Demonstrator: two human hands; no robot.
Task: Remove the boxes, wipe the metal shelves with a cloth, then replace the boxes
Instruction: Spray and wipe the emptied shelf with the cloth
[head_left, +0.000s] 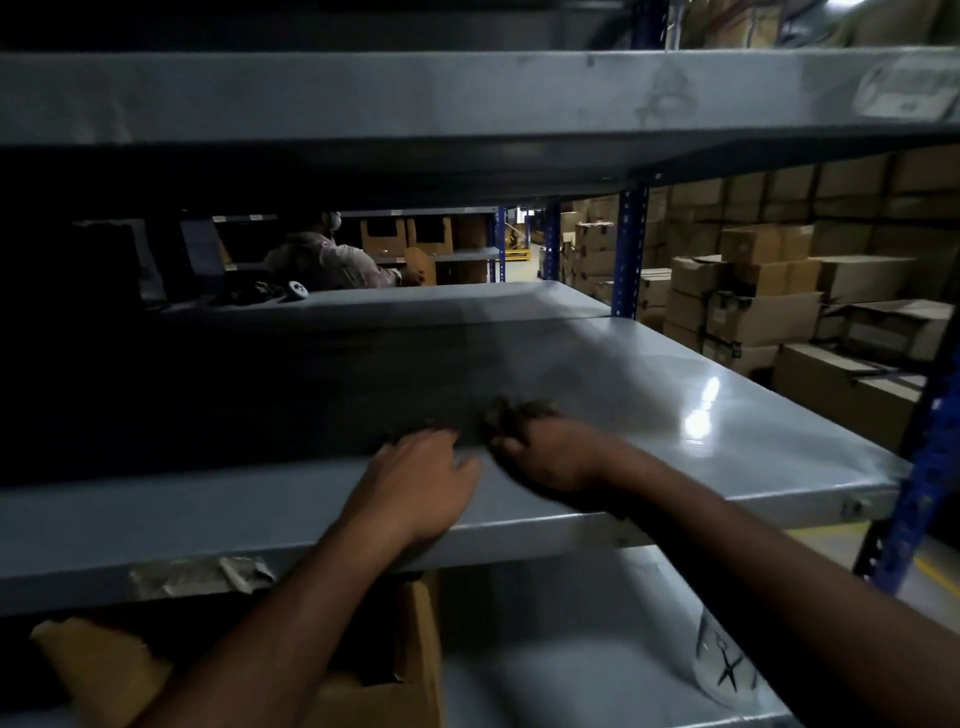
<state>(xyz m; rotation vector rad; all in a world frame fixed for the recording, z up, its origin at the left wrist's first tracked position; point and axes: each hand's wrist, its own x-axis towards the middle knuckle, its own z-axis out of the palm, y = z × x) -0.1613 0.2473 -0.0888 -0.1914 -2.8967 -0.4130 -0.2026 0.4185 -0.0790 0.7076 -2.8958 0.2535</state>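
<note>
right hand bunches a dark cloth mid-shelf, blurred. left hand flat, fingers relaxed, beside it. risk: dim left side gets missed. a box sits below.

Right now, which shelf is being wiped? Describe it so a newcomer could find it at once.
Start at the blue upright of the grey metal rack. The middle shelf, level with both hands, is the one: the right hand grips a dark cloth on it and the left hand rests beside. Unlike the lower shelf holding a cardboard box, its visible top carries no boxes and shines.
</note>
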